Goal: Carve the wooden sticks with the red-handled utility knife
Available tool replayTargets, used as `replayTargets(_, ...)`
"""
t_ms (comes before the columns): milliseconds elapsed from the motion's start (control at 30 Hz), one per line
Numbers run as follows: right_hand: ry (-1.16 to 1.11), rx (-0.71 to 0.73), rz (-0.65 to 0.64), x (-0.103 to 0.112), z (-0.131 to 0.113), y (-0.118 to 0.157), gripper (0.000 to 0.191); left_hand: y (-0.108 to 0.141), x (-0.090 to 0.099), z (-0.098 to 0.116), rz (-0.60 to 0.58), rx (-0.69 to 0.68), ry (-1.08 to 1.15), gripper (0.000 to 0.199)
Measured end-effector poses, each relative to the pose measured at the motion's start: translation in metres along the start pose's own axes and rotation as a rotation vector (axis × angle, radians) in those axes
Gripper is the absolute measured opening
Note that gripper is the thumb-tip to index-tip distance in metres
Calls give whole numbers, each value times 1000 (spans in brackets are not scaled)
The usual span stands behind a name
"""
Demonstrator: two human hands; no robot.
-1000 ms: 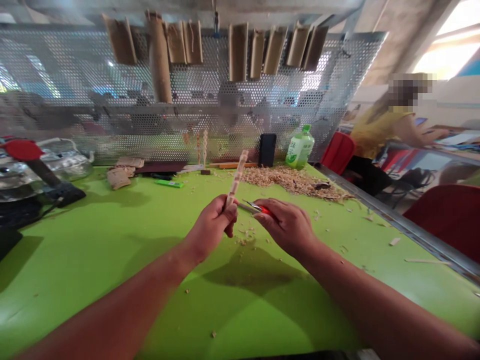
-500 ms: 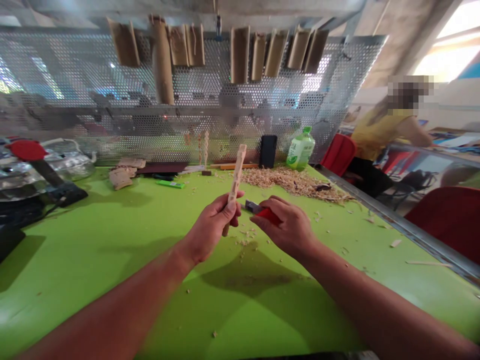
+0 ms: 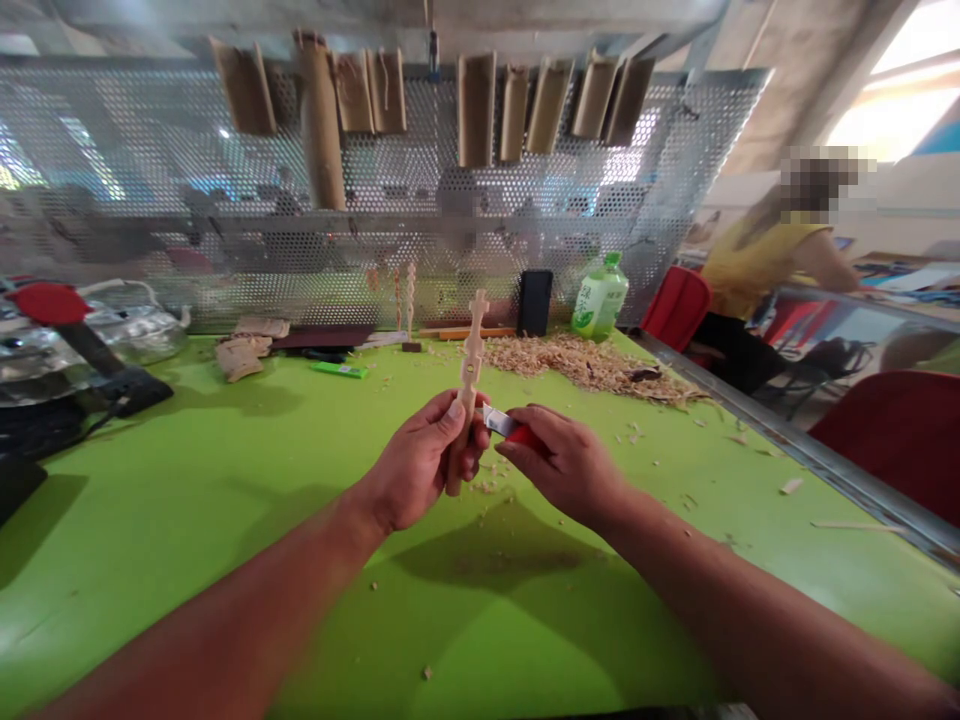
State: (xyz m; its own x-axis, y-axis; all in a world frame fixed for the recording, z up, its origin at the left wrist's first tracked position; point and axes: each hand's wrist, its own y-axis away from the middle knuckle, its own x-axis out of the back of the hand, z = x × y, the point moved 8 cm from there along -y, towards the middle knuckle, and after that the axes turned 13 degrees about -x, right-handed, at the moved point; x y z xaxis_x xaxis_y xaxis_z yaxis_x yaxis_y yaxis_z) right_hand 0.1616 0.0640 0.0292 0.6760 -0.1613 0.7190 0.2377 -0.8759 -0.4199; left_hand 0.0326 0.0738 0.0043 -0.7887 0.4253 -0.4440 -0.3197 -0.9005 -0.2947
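Upright in my left hand [image 3: 427, 455] is a carved wooden stick [image 3: 472, 365], with notched edges and a small hole in its upper part. My fingers wrap round its plain lower end. My right hand [image 3: 566, 460] is closed on a red-handled utility knife [image 3: 499, 421]. Its blade points left, close to the stick beside my left fingers; whether it touches the wood I cannot tell. Small wood chips [image 3: 491, 487] lie on the green table [image 3: 300, 570] below the hands.
Behind the hands lie a heap of shavings [image 3: 577, 362], a green-capped bottle [image 3: 600, 298], a black phone-like object [image 3: 535, 303] and a green cutter [image 3: 340, 369]. Metal kettles [image 3: 135, 320] stand at left. A person in yellow [image 3: 765, 260] sits at right beyond the table edge.
The stick has turned, showing its notched outline and hole. The knife blade has come nearer to the stick and its flat side now faces the camera.
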Motion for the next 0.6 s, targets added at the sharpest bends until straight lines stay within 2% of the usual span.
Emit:
replayTargets(300,14,-81,-80,-7,4,-4,23,-3,4,0,38,-24,-12,23)
replayTargets(433,-4,-124,-131,-11,9,-5,24,-6,11,1,88,-43,-20,24)
replayTargets(533,-139,-207,-143,-12,15,-4,27,-8,18,1,133,-47,-39,26)
replayTargets(600,-326,-305,-221,-15,16,-1,33,-9,22,1,147,-53,-70,29)
